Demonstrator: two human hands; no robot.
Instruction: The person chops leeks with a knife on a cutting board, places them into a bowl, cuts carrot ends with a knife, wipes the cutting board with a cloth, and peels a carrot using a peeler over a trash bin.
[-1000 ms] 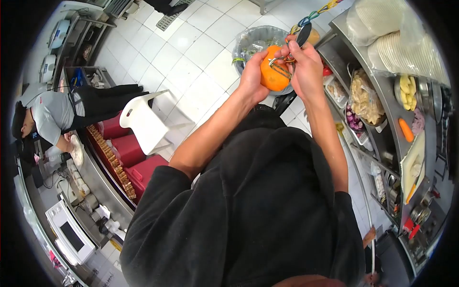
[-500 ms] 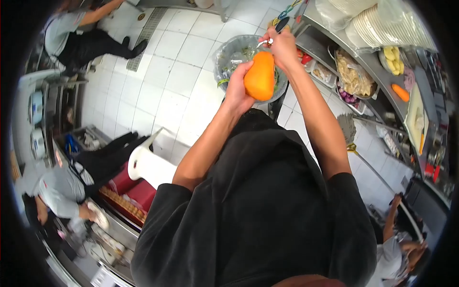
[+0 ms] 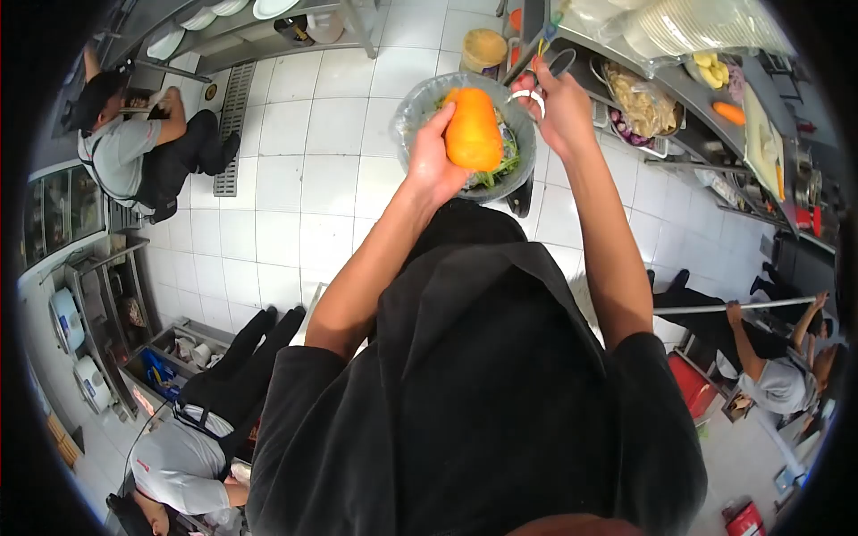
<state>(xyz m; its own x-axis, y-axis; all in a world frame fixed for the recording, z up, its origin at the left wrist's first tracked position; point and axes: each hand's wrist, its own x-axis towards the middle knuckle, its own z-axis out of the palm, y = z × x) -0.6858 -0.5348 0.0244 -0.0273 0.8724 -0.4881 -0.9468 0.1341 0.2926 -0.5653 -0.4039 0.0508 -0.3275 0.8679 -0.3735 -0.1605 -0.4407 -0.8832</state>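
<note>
My left hand (image 3: 435, 159) is closed round a large, smooth orange squash (image 3: 474, 129), thumb along its side. The squash is held over a round bin (image 3: 407, 112) lined with a clear plastic bag, with green leafy scraps (image 3: 507, 165) inside. My right hand (image 3: 563, 107), to the right of the squash and apart from it, is closed on a peeler (image 3: 562, 62) with a dark handle. A pale, shiny curved part of the peeler shows at the fingers, which partly hide the tool.
Along the right runs a metal counter with a carrot (image 3: 729, 113), a cutting board (image 3: 779, 170) and wrapped plates (image 3: 688, 36). A tub (image 3: 483, 49) stands beyond the bin. Workers are at left (image 3: 134, 134), lower left (image 3: 179, 447) and right (image 3: 778, 380), the last holding a pole.
My right hand has drawn away from the squash to the right with the peeler. The squash has shifted slightly left and its end is turned toward me. The view has swung, bringing workers further into sight.
</note>
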